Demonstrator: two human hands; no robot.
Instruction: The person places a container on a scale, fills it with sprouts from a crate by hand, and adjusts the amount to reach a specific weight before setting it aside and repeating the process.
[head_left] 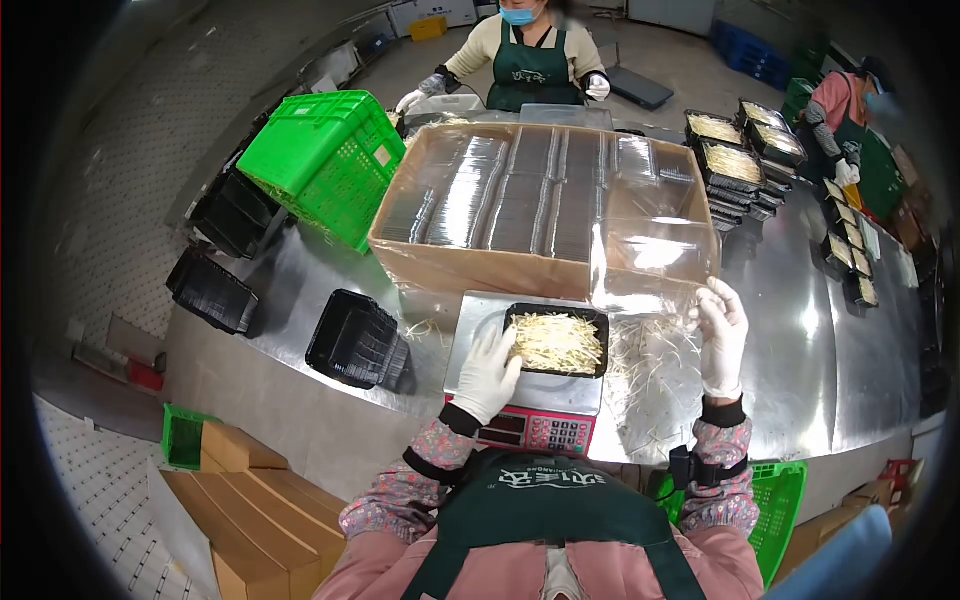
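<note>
A black plastic tray (605, 345) filled with pale bean sprouts (555, 342) sits on the steel pan of a red-fronted scale (545, 432). My left hand (487, 378), in a white glove, holds the tray by its left side, with the fingers over the rim and the thumb at the near corner. To the right of the scale my right hand (722, 335), gloved too, is raised with its fingers curled. It pinches the edge of the clear plastic film (650, 255) hanging over the carton's front right corner. Loose sprouts (650, 365) lie below it.
Behind the scale stands a big carton (490, 268) of stacked clear lids. Nested black trays (355, 340) and a tilted green crate (315, 150) are at left. Filled trays (735, 162) are stacked at back right. Two co-workers stand across the table, one behind the carton, one far right.
</note>
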